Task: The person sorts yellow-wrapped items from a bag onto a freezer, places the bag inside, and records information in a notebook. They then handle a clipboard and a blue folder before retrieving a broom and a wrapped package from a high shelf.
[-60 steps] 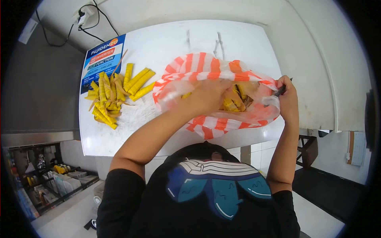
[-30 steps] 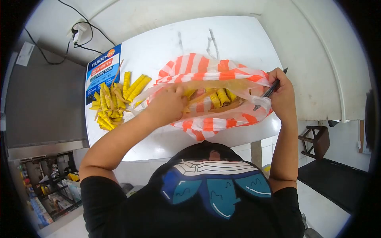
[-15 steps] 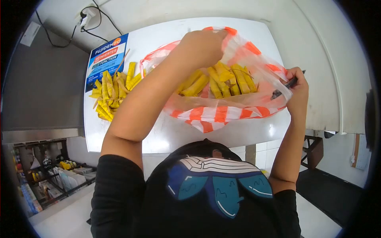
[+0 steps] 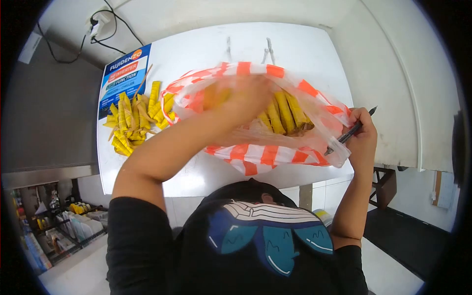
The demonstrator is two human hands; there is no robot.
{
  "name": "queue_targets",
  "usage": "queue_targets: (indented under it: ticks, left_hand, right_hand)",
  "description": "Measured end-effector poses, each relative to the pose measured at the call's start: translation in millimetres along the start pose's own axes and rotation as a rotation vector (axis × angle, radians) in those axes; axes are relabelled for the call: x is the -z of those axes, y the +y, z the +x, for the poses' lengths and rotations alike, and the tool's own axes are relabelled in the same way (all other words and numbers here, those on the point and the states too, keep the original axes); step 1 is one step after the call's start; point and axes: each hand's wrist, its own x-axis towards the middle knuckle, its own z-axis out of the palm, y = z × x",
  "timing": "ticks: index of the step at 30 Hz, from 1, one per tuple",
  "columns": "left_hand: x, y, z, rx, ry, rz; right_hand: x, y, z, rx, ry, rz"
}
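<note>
A red-and-white striped plastic bag (image 4: 268, 153) lies with its mouth gaping upward on the white surface. Inside it are several yellow leaf-wrapped rolls (image 4: 285, 113). My left hand (image 4: 253, 98) reaches into the mouth over the rolls at the left; motion blurs its fingers, so whether it grips any cannot be told. At the bag's right end, my right hand (image 4: 363, 132) is closed on the plastic rim, with a black pen (image 4: 350, 132) also held in it. Left of the bag, a pile of more yellow rolls (image 4: 130, 118) rests on the surface.
The white freezer-like top (image 4: 295, 42) bears a blue printed label (image 4: 125, 73) at its left. A wall outlet with black cords (image 4: 101, 22) is behind it. A dark grey cabinet (image 4: 49, 108) stands at the left, above shelves of goods (image 4: 73, 221).
My left hand has moved from the bag's far rim down into its mouth. The far rim has dropped nearer to me. My right hand keeps its hold on the right end.
</note>
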Motion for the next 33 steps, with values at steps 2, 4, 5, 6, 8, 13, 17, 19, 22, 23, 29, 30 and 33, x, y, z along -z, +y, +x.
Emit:
queue_targets:
  ticks: [2, 4, 5, 6, 8, 13, 17, 19, 22, 23, 29, 30, 33]
  left_hand:
    - [17, -9, -10, 0.119, -0.222, -0.046]
    - [49, 5, -19, -0.088, -0.305, 0.002]
    - [59, 14, -20, -0.191, -0.346, 0.026]
    - [47, 28, -12, -0.25, -0.255, -0.106]
    - [-2, 62, 5, -0.366, -0.071, -0.375]
    - [-23, 65, -2, -0.368, 0.057, -0.357]
    - [-17, 59, -24, -0.206, -0.036, -0.448]
    - [-30, 58, -42, -0.039, -0.006, -0.51]
    - [-25, 45, -59, 0.014, 0.033, -0.409]
    - [-17, 41, -61, 0.0, 0.046, -0.344]
    - [17, 36, -30, 0.094, -0.345, -0.526]
    - [17, 38, -22, 0.018, -0.121, -0.564]
    - [13, 46, 6, -0.215, 0.365, -0.61]
  right_hand:
    - [3, 2, -2, -0.02, -0.004, 0.004]
    - [2, 1, -1, -0.015, 0.0, 0.05]
    - [2, -1, 0, -0.017, -0.005, 0.071]
    - [3, -4, 1, -0.017, -0.01, 0.091]
    - [6, -9, 1, -0.017, -0.032, 0.076]
    - [14, -4, 0, -0.039, -0.062, -0.065]
    - [20, -2, -8, -0.069, -0.022, -0.027]
    - [23, 2, -11, -0.09, 0.008, 0.012]
    - [25, 2, -15, -0.109, 0.018, -0.01]
    - [25, 1, -15, -0.095, 0.018, -0.031]
    - [28, 2, -11, -0.069, 0.003, -0.008]
    - [27, 1, -11, -0.075, 0.005, 0.014]
    - [25, -3, -10, -0.067, 0.005, 0.04]
